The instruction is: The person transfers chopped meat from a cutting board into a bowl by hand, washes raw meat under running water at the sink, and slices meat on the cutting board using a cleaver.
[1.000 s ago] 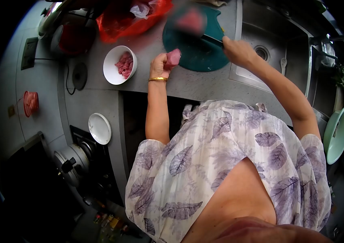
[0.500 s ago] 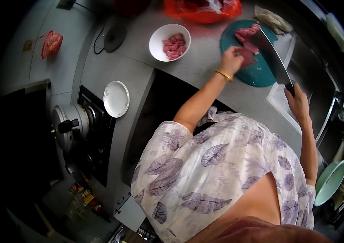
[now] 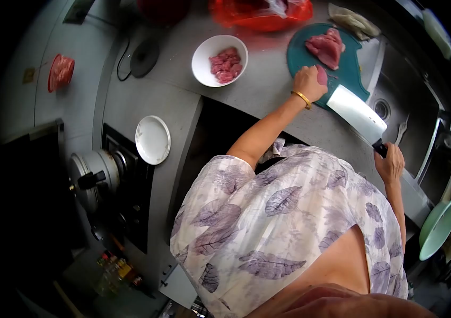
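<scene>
My left hand (image 3: 309,84), with a gold bracelet at the wrist, is closed on a small piece of meat (image 3: 321,76) at the lower left part of the teal cutting board (image 3: 348,79). My right hand (image 3: 390,162) grips the black handle of a cleaver (image 3: 357,113). Its broad, shiny blade lies flat-looking over the board's lower edge and the counter, apart from the meat. A larger piece of raw meat (image 3: 326,47) rests on the upper part of the board. Left of the board, a white bowl (image 3: 201,64) holds several cut meat pieces.
Behind the bowl is a red plastic bag (image 3: 260,20). A cloth (image 3: 353,21) lies beyond the board, and the sink (image 3: 403,79) is at the right. A white plate (image 3: 152,140), a pot (image 3: 95,172) on the stove and a green basin (image 3: 439,229) stand farther out.
The view has swung, shifting the counter rightward. The cleaver has moved off the larger meat toward me, its blade now turned flat. My left hand has drawn back from that meat with a small piece.
</scene>
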Demonstrator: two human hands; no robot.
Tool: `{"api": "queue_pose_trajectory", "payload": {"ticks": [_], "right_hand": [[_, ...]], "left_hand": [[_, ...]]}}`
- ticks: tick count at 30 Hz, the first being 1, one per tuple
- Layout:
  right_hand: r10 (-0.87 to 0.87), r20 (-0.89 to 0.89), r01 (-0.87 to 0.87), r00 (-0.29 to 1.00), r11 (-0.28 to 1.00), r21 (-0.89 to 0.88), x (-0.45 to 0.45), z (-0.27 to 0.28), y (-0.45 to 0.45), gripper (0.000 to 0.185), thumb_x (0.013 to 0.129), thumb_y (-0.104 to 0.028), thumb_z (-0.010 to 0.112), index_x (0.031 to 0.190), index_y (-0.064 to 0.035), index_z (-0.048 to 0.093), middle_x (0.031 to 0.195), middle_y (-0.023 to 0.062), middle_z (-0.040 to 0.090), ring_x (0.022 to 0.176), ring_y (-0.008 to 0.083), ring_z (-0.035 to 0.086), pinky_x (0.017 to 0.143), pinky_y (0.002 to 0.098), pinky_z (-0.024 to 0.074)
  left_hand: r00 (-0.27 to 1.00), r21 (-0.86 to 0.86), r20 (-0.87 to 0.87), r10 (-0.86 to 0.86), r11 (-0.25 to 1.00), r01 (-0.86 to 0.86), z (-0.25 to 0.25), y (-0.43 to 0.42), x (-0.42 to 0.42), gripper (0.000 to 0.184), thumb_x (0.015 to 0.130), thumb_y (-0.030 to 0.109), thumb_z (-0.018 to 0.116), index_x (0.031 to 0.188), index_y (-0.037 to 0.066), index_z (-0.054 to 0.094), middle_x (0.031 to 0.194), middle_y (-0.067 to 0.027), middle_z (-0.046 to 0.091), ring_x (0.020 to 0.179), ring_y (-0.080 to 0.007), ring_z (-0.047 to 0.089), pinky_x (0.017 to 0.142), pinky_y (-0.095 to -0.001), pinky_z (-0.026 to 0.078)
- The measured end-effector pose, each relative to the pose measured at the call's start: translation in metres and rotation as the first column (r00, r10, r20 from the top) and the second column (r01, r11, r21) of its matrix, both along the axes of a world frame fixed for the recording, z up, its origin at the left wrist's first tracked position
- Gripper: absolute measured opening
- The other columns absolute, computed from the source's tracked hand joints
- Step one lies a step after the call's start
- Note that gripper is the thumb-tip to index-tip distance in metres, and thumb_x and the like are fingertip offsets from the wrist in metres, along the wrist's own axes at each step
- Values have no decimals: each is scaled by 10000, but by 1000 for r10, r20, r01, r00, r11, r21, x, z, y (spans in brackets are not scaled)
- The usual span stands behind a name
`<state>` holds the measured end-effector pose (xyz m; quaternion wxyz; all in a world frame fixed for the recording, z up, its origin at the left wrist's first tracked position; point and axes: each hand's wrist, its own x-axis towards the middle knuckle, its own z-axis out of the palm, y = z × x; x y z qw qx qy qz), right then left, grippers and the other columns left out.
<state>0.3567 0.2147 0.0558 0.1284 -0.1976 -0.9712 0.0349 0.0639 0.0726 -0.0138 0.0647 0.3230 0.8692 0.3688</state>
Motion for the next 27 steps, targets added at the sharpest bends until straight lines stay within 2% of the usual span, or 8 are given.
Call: {"api": "queue_pose_trajectory", "payload": {"ticks": [3,6,7,8,14,18,23,27], "right_hand": [[-22,-62,18,998,998,-60,0,-16,-14,297,637,-138,711,848,-42,526,742,121,527,720,301,545,640,385,426],[-25,-65,18,998,994,-112,-4,-30,0,297,629,-118,708,847,-38,523,750,131,530,713,314,536,630,400,418],[-27,-86,16,996,992,-125,-9,-35,-1,296,627,-116,707,843,-37,521,754,134,533,713,318,535,629,404,415],[-34,-88,21,996,988,-152,-14,-44,0,301,622,-116,709,842,-38,519,762,134,536,725,317,538,633,403,416],[23,-163,-77,986,939,-335,-63,-61,-26,360,640,-112,718,937,-42,527,840,136,557,789,317,540,696,403,424],[146,-187,-207,971,907,-368,-96,-76,-43,274,693,-74,641,942,-38,533,886,134,557,859,300,531,745,397,415],[149,-354,-266,923,913,-310,-92,-69,-24,213,709,-14,524,918,-40,556,861,131,565,847,293,529,729,382,414],[11,-337,-155,942,902,-403,-67,-47,44,238,723,-6,568,960,-2,550,921,158,575,894,333,536,786,390,433]], "left_hand": [[997,80,24,-77,994,75,0,-7,-5,303,544,188,703,759,35,554,781,-185,577,782,-340,569,710,-384,475],[957,210,270,-104,977,47,1,-5,-19,287,570,154,757,731,39,548,736,-78,595,619,-184,572,564,-297,468],[696,356,691,-197,930,-90,2,-8,-27,254,640,116,729,816,39,563,767,-80,616,606,-161,585,551,-264,479],[476,446,825,-306,870,-213,2,-13,-33,280,706,37,664,951,22,529,867,-101,621,713,-160,607,625,-274,511],[140,619,746,-652,599,-508,42,-29,-46,388,804,-11,446,1191,1,418,1188,-204,484,1118,-333,498,942,-446,438],[-19,587,726,-688,634,-503,69,-16,-42,405,804,5,512,1197,75,442,1189,-137,505,1097,-303,521,916,-425,467],[199,630,776,-598,727,-273,84,26,-22,371,831,17,581,1180,80,475,1078,-78,575,1007,-231,584,882,-408,500],[60,678,733,-677,722,-139,101,70,-26,394,844,56,583,1218,65,460,986,-46,580,926,-178,596,868,-381,505]]}}
